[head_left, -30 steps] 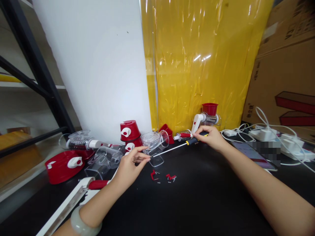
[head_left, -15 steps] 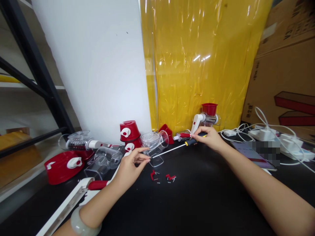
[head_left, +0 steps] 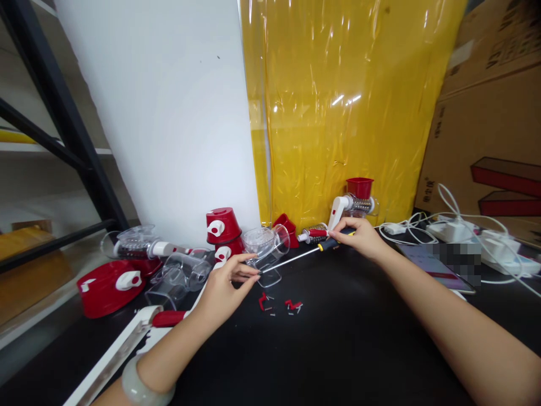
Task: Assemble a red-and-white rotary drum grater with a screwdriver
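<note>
A long screwdriver (head_left: 291,260) with a dark-and-yellow handle is held slantwise above the black table. My right hand (head_left: 361,238) is closed around its handle. With thumb and fingertips my left hand (head_left: 228,285) pinches the tip of its shaft; I cannot make out whether something small is also between them. Below the shaft lie two small red plastic parts, one on the left (head_left: 262,302) and another on the right (head_left: 291,305), among several small metal pins or screws (head_left: 273,314). Just behind the shaft stands a clear plastic housing (head_left: 262,241).
At left are a red base (head_left: 110,287), clear housings (head_left: 175,276) and a white-and-red handle piece (head_left: 114,352) under my left forearm. Stacked red bases (head_left: 223,225) stand behind. A rotary grater (head_left: 359,203) is at the back; a tablet (head_left: 435,268) and cables lie right.
Almost nothing differs. Both hands keep their grip on the screwdriver, with only a very slight shift at the left fingertips.
</note>
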`<state>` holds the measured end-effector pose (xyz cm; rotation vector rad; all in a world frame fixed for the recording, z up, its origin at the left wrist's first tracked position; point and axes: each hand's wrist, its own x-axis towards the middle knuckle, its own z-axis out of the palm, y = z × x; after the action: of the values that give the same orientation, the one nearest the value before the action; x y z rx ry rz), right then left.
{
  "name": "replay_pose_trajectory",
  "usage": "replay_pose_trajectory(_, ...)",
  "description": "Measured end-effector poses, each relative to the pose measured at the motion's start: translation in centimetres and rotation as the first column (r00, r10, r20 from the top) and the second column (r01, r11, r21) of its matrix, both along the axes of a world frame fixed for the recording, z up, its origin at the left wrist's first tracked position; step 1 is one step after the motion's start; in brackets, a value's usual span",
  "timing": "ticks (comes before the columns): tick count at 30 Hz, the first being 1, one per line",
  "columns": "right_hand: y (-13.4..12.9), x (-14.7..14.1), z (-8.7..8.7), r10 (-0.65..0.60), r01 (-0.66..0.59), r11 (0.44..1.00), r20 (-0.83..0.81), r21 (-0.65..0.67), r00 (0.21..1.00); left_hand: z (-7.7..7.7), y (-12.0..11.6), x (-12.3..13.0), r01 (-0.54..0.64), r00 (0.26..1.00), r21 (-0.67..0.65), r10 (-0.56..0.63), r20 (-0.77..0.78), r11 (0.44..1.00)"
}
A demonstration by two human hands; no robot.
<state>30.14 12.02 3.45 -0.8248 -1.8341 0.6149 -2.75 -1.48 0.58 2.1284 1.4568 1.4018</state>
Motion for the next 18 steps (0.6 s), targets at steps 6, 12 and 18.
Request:
replay_pose_trajectory(6, -0.1, 0.1, 0.2, -0.014, 0.014, 1.0, -0.016, 0.004, 1.0, 0.6, -0.4, -0.1, -0.051, 0.998, 0.043, 0.053, -0.044, 0.998)
replay_pose_trajectory(12, -0.1, 0.4, 0.5, -0.051, 0.051, 0.999, -0.01, 0.009, 0.999, 1.4, -0.4, -1.1, -0.15, 0.989, 0.095, 0.15, 0.005, 0.984)
replay_pose_trajectory(18, -0.5, 0.7, 1.0, -0.022, 0.023, 0.999, -0.033, 0.027, 0.999, 0.4, 1.4, -1.8, -0.311, 0.95, 0.123, 0.309, 0.032, 0.942)
